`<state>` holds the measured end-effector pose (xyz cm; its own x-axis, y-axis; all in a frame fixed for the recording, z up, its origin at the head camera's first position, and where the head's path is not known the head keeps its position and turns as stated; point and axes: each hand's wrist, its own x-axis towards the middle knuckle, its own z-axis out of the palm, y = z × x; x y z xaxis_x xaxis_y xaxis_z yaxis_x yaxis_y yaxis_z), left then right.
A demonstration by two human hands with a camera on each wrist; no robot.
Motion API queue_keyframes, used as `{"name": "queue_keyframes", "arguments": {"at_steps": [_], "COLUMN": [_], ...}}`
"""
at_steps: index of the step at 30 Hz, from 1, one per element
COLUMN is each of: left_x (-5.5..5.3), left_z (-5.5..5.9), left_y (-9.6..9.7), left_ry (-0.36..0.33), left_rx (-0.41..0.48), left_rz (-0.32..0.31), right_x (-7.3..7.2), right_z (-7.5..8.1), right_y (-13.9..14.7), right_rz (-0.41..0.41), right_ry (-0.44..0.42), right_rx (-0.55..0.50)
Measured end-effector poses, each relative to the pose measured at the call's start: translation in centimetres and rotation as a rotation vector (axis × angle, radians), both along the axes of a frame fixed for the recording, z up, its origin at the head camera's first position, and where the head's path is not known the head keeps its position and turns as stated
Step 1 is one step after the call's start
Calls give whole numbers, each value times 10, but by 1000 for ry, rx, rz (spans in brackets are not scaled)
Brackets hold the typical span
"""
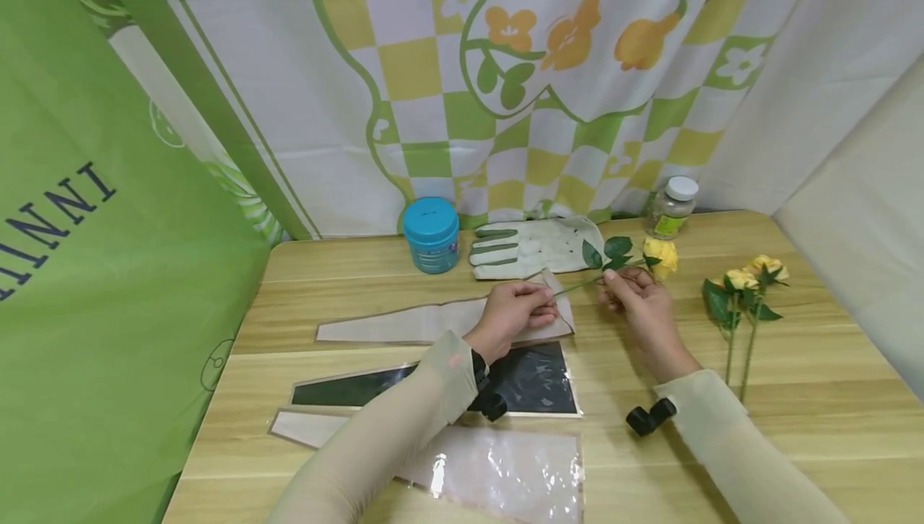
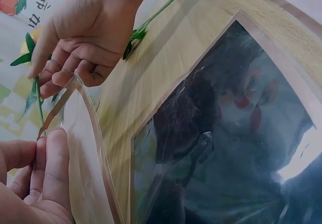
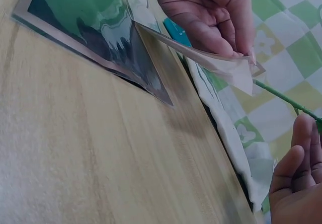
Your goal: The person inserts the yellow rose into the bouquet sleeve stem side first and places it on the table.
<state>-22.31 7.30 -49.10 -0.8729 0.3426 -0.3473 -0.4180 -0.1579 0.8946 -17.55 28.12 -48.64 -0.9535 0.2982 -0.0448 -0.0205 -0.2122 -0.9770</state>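
My left hand (image 1: pixel 514 315) pinches the open end of a pale flower sleeve (image 1: pixel 411 323) with a brown border, lifting its mouth off the table. With my right hand (image 1: pixel 645 317) I hold the green stem of a yellow rose (image 1: pixel 661 257) near its leaves. The stem (image 3: pixel 282 97) runs to the sleeve's mouth beside my left fingers, in the right wrist view. How far its end sits inside is hidden by the fingers. Below lie a black sleeve (image 1: pixel 530 379) and another pale sleeve (image 1: pixel 505 460), both flat and glossy.
Two more yellow roses (image 1: pixel 741 278) lie on the right of the wooden table (image 1: pixel 830 396). Along the back stand a blue lidded tub (image 1: pixel 431 235), a white glove (image 1: pixel 541 247) lying flat, and a clear jar (image 1: pixel 671 207) with a white lid. A patterned curtain (image 1: pixel 447 107) hangs behind.
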Motion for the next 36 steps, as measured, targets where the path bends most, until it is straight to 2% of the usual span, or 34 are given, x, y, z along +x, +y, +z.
{"name": "queue_keyframes", "arguments": {"at_steps": [5, 14, 22, 30, 36], "left_x": [0, 1, 0, 0, 0], "left_z": [0, 6, 10, 18, 20], "left_y": [-1, -5, -3, -5, -6], "left_ry": [13, 37, 51, 78, 83], "left_rx": [2, -25, -27, -32, -20], "left_rz": [-3, 1, 19, -4, -5], "right_x": [1, 6, 5, 7, 8], "right_z": [1, -6, -5, -7, -8], "right_y": [-1, -13, -13, -18, -21], "right_rz": [2, 55, 42, 168, 220], "right_ry": [55, -17, 27, 16, 12], "right_rx": [-21, -98, -110, -67, -150]}}
